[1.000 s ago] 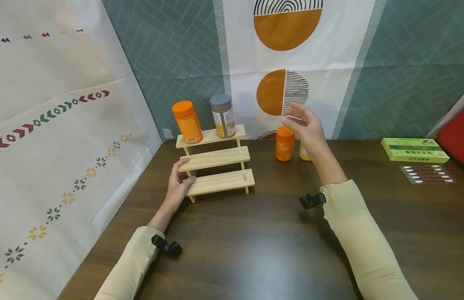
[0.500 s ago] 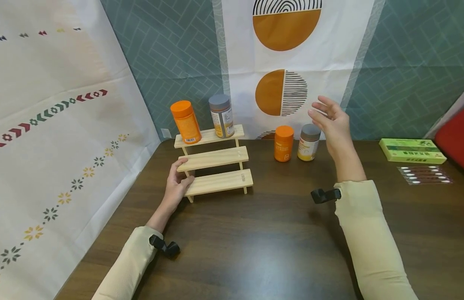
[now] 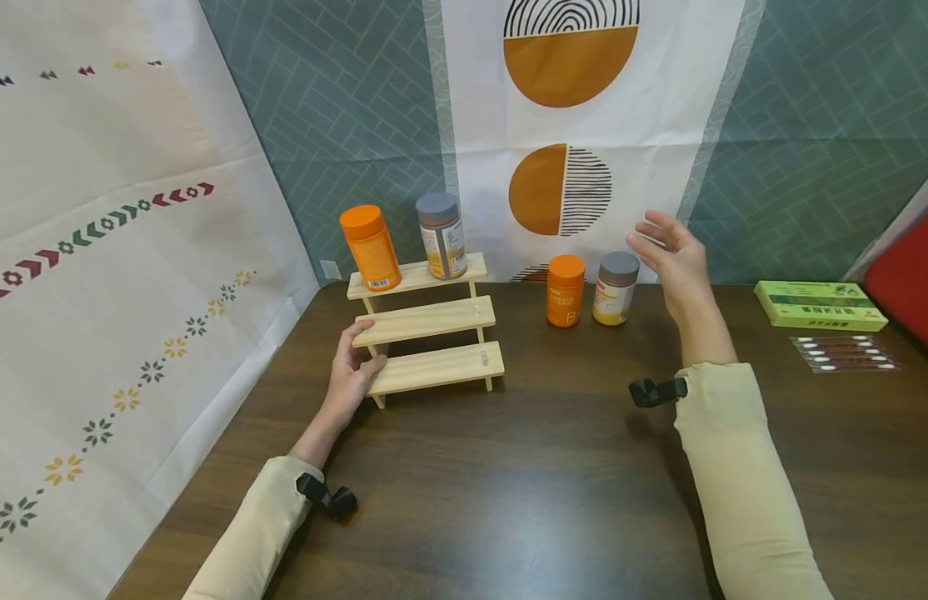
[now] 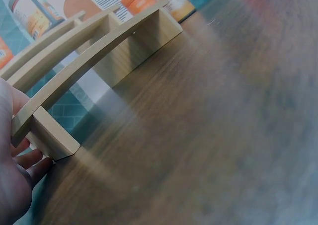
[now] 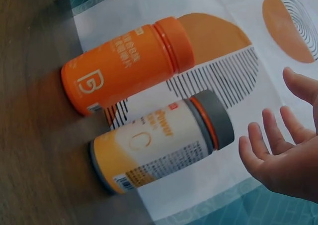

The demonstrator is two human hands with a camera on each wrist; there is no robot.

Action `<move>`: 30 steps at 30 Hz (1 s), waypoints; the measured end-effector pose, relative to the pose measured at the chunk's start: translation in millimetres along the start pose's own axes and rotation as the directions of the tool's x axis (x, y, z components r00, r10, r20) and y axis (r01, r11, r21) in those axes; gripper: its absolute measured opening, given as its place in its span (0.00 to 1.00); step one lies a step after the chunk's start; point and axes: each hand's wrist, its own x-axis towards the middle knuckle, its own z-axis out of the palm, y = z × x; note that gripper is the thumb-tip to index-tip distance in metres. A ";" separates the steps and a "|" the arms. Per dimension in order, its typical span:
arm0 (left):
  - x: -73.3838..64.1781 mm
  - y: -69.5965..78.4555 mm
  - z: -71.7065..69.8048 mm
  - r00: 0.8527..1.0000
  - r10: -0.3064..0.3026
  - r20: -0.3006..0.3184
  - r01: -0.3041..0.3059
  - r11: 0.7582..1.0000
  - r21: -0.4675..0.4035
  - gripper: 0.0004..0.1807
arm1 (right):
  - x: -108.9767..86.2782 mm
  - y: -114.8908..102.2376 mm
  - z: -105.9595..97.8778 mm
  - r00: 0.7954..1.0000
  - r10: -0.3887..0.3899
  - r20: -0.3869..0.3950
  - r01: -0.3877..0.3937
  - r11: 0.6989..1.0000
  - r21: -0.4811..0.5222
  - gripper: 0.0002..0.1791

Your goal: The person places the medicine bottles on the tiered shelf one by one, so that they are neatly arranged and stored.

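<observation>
My left hand (image 3: 349, 365) grips the left end of a three-tier wooden display stand (image 3: 425, 321), fingers at the middle tier and thumb by the lowest one. On the top tier are an orange bottle (image 3: 371, 250), leaning a little, and a grey-capped bottle (image 3: 442, 237). My right hand (image 3: 677, 262) is raised, relaxed and holding nothing, just right of a second grey-capped bottle (image 3: 616, 288). In the right wrist view its fingers (image 5: 271, 148) spread beside that bottle's cap. A second orange bottle (image 3: 565, 291) stands left of it on the table.
A green box (image 3: 820, 306) lies at the back right, with a clear pack of cotton swabs (image 3: 846, 353) in front of it. Something red (image 3: 910, 275) is at the right edge. Patterned cloth (image 3: 576, 125) hangs behind the brown table (image 3: 524, 483).
My right hand has moved right from above the two table bottles, bringing the grey-capped one into full view, then dipped slightly. The left hand keeps its grip on the stand.
</observation>
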 end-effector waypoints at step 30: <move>-0.2 1.6 0.2 1.000 -0.001 0.006 0.001 1.000 -0.007 0.32 | 16.3 30.1 -11.6 0.956 0.195 0.220 -0.167 0.976 -0.142 0.41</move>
